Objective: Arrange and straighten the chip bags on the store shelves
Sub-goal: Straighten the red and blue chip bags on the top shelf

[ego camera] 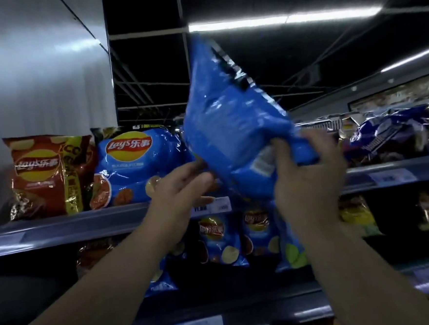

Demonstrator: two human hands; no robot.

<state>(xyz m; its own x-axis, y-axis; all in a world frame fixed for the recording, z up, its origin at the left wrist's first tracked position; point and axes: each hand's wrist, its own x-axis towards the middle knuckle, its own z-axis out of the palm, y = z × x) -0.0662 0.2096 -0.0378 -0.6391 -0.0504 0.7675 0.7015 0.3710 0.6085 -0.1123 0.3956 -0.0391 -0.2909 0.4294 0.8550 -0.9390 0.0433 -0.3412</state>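
Observation:
A large blue chip bag [228, 120] is held up in front of the top shelf [90, 221], back side toward me and tilted. My right hand [308, 181] grips its lower right corner, fingers curled round the edge. My left hand [182, 187] is under its lower left edge with fingers curved against it. On the top shelf to the left stand a blue Lay's bag [135, 168] and a red-brown Lay's bag [44, 176], both upright.
Purple and dark bags [394, 134] lie along the top shelf to the right. Smaller blue Lay's bags [221, 240] stand on the shelf below. Price tags [211, 205] line the shelf rails. A pale wall panel [39, 73] closes the left side.

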